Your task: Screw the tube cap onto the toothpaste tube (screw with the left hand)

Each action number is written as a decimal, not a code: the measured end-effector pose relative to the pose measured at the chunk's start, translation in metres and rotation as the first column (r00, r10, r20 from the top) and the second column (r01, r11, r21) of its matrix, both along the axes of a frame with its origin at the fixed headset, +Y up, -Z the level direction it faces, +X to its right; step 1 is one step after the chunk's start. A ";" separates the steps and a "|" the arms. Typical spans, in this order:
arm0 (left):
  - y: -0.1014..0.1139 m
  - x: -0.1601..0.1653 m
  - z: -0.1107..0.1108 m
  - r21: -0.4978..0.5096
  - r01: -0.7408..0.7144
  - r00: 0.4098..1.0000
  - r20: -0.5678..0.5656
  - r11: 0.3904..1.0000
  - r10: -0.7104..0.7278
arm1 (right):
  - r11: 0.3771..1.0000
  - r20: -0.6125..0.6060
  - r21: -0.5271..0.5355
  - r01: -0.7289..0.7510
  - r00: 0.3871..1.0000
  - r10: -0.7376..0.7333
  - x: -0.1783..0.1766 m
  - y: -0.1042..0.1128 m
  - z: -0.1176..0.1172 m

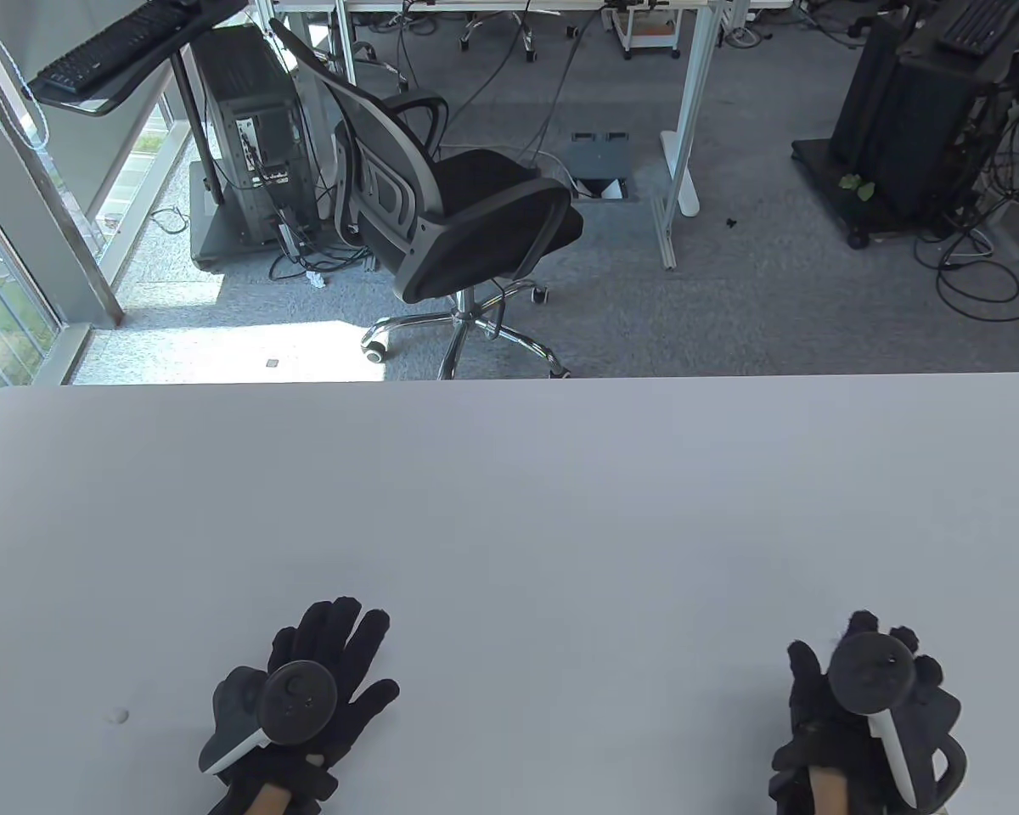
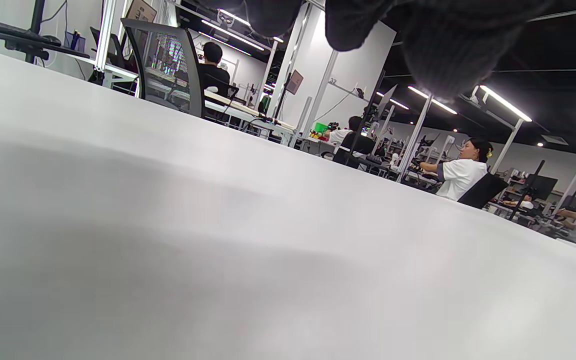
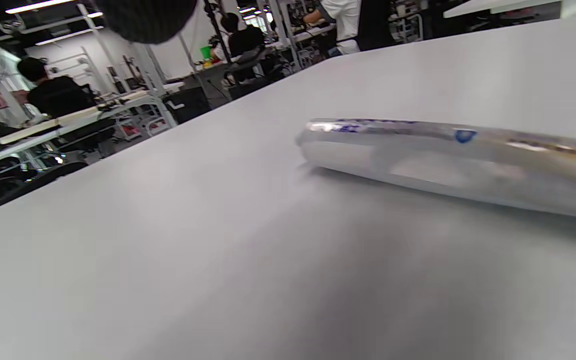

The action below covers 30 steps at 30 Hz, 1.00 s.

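A small white cap sits on the white table, left of my left hand. That hand lies palm down with its fingers spread and holds nothing; its fingertips hang over bare table in the left wrist view. My right hand rests near the table's front right and holds nothing that I can see. The toothpaste tube lies on its side on the table in the right wrist view, untouched, and its right end runs out of frame. The tube does not show in the table view.
A black office chair stands on the floor beyond the table's far edge. Desks, cables and computer stands fill the room behind it. The table's far edge crosses the middle of the table view.
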<state>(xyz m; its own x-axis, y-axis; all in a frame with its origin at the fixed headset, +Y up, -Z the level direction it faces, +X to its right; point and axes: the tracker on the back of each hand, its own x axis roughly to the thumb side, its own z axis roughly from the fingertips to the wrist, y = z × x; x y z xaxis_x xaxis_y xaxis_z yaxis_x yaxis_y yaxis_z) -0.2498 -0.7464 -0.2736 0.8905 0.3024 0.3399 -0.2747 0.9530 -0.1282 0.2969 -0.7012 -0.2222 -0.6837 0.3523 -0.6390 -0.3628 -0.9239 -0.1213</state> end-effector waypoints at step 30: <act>-0.007 0.001 -0.001 -0.059 0.003 1.000 0.008 0.998 -0.003 | 0.819 -0.044 0.359 0.447 0.885 -0.463 0.051 -0.043 0.021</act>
<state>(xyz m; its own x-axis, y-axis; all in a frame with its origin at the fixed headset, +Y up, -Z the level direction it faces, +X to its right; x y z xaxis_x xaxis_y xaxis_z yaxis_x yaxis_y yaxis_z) -0.2488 -0.7530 -0.2748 0.8887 0.3195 0.3289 -0.2704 0.9445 -0.1868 0.3479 -0.7446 -0.2014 -0.3647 0.8213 -0.4387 -0.7180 -0.5480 -0.4291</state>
